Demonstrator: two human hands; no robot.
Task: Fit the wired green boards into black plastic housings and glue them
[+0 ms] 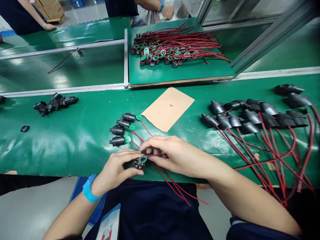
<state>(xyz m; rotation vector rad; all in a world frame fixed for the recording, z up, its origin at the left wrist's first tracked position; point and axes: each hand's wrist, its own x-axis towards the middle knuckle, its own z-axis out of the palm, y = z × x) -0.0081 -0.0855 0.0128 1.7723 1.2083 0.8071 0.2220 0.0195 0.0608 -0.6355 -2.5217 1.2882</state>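
My left hand (116, 166), with a blue wristband (90, 189), grips a small round black part with a green circuit board (140, 162) near the table's front edge. Just to its right, the fingers of my right hand (172, 155) are closed on a red wire (157, 154) that runs to this part. Beyond my left hand lie several black cylindrical housings (117, 130), some with a green disc (132, 127) and red wire at the end. Loose red wires (175, 187) hang below my right hand over the table edge.
Many wired round boards (162, 53) lie on a raised green shelf. A brown cardboard sheet (167, 108) is ahead. Wired black housings (247, 116) crowd the right; bare black fittings (55, 103) and a black ring (24, 128) lie left. Two people stand across the bench.
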